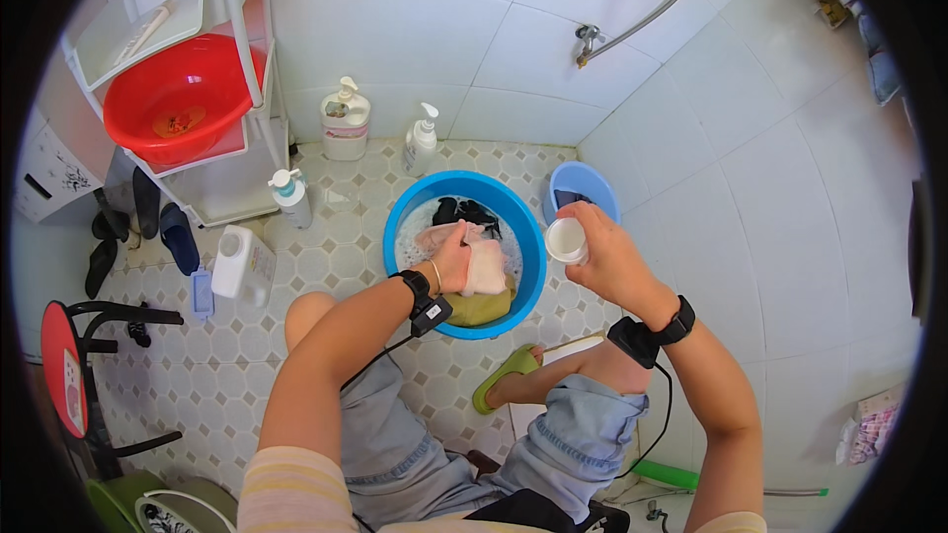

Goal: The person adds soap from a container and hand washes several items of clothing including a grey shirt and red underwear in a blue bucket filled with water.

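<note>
A round blue plastic basin point(392, 237) stands on the tiled floor before me, with sudsy water in it. My left hand point(450, 263) is over the basin and grips a pale pink cloth point(486, 266), its thumb on top. Black fabric point(474, 215) lies at the far side of the water, and an olive-green cloth point(478, 307) at the near side. Just right of the basin's rim, my right hand point(611, 255) holds a small white cap point(567, 240) tilted, its hollow inside showing. Whether the cap holds anything I cannot tell.
A light-blue bucket point(592, 181) with dark cloth inside stands behind my right hand. Pump bottles point(345, 122) line the wall, and a white jug point(241, 266) sits at left. A white shelf rack point(222, 203) holds a red basin point(185, 96). A red stool point(63, 370) is far left.
</note>
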Available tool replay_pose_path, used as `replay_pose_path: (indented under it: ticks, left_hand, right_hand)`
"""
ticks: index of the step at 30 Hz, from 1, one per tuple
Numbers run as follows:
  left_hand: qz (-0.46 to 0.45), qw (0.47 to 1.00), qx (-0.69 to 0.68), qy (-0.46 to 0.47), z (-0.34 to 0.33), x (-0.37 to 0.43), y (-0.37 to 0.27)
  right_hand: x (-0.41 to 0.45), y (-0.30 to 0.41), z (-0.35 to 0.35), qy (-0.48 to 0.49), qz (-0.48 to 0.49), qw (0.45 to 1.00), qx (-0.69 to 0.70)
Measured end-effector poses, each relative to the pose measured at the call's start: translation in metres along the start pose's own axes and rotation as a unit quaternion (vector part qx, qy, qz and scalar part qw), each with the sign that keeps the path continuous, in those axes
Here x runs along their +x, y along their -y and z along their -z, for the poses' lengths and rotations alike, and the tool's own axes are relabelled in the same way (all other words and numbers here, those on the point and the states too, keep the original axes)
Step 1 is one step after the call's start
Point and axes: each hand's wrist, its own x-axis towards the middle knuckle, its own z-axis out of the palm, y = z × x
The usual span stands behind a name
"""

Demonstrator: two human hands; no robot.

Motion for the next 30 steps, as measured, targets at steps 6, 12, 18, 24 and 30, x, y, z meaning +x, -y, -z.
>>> replay_pose_path:
  ticks: [6,12,18,24,30]
  left_hand:
    - [0.021,1.0,0.003,-0.001,0.006,0.004,0.002]
    - [0.012,1.0,0.008,-0.01,0.008,0.006,0.001]
    - [0.019,1.0,0.015,-0.019,0.003,0.003,0.002]
    - [0.018,1.0,0.016,-0.015,0.007,0.004,0.001]
    - [-0.025,0.999,0.016,-0.03,-0.009,-0.002,-0.006]
  right_hand:
    - [0.002,0.002,0.002,0.008,0.004,1.0,-0.017]
    - [0.004,0.004,0.002,0.005,0.003,1.0,-0.004]
    - [0.016,-0.002,0.0,-0.046,0.018,0.999,0.005]
    - [0.021,0.006,0.006,-0.07,-0.039,0.996,0.047]
    - [0.011,-0.011,-0.01,-0.048,-0.135,0.98,0.141]
